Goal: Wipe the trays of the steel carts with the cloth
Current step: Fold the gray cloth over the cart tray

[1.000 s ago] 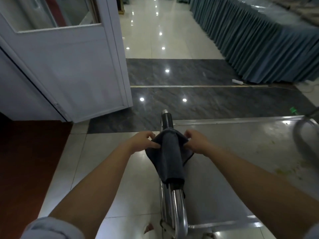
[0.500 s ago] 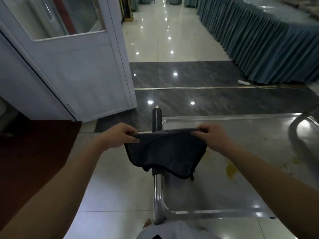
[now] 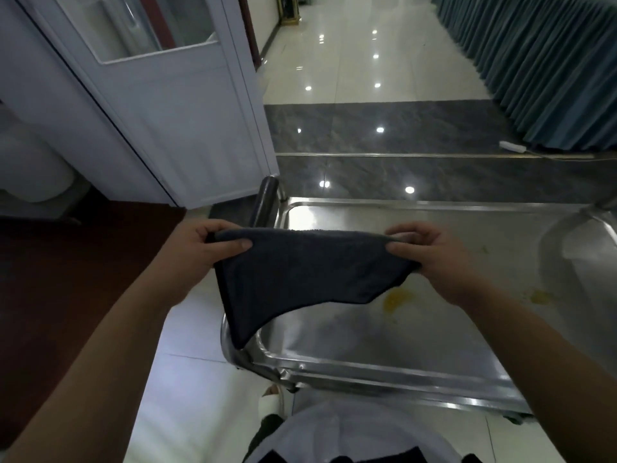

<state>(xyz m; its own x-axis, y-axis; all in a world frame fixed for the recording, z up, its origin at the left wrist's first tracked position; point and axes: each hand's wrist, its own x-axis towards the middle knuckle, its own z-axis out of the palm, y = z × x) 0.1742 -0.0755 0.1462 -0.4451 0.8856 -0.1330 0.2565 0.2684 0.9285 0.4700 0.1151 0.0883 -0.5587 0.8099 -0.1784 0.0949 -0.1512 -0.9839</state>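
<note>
Glossy tiled floor (image 3: 360, 55), white glazed door (image 3: 187, 121), pleated blue drapes (image 3: 547, 68).

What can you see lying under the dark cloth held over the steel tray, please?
Below the cloth, held by the left hand and right hand, lies the steel tray with a yellow stain beside its edge. Whatever sits directly behind the cloth is covered.

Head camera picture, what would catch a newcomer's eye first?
The dark grey cloth, stretched between the left hand and right hand in the centre. Below it gleams the steel cart tray, with yellow stains right of the cloth's lower edge.
</note>
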